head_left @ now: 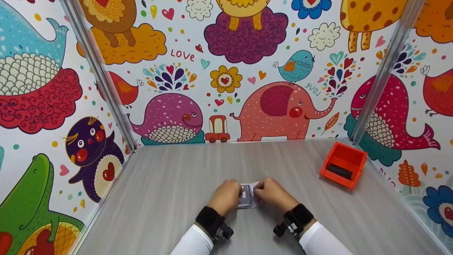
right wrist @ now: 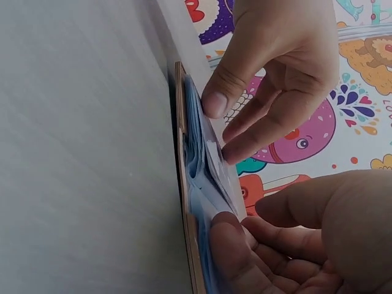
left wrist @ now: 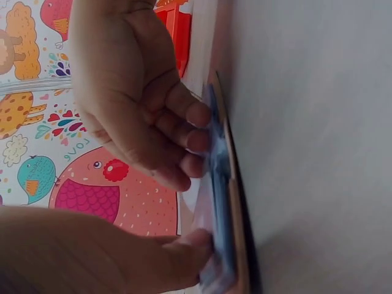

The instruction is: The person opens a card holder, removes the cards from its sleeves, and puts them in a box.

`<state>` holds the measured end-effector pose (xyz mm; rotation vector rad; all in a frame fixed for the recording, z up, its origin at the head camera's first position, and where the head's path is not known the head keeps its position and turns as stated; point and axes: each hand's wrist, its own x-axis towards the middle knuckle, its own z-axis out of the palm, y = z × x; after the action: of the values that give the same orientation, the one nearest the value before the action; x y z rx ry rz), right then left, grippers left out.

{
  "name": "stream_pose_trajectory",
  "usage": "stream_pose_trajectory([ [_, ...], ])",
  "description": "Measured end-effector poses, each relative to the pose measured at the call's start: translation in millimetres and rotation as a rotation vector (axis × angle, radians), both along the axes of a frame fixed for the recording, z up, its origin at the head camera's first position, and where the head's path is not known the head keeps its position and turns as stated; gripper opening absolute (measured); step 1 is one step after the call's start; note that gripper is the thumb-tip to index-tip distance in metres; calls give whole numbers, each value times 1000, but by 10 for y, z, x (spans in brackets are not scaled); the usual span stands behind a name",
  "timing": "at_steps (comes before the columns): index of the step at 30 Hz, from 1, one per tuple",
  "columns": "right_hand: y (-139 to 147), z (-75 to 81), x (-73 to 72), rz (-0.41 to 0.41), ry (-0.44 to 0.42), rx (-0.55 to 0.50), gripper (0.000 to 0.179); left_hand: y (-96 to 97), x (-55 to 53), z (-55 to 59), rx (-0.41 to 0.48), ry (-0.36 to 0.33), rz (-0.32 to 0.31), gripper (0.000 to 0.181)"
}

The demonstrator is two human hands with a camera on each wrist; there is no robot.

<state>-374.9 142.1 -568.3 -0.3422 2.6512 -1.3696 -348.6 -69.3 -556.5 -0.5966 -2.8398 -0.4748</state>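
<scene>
So, amid cartoon walls (head_left: 226,56), on a grey tabletop (head_left: 170,180), left hand (head_left: 225,196) and right hand (head_left: 274,193) pinch a cardholder (head_left: 246,197).

"VIP" on card (head_left: 245,199), "LOVE" twice on wall (head_left: 221,95)

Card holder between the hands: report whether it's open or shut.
Open: the head view shows the card holder with a dark card facing up; the right wrist view shows its sleeves parting near its middle.

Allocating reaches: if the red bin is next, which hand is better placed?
Right, likely: the right hand is nearer the bin, which lies to its right. The left hand would have to reach past the right. Both are at the card holder.
</scene>
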Motion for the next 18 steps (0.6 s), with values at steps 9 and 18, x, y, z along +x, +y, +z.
stream_pose_trajectory([
  [9, -3, -23, 1, -14, -15, -41, 13, 37, 60, 114, -34, -23, 43, 25],
  [18, 13, -41, -22, -45, -59, -56, 17, 109, 20, 41, -5, -22, 43, 24],
])
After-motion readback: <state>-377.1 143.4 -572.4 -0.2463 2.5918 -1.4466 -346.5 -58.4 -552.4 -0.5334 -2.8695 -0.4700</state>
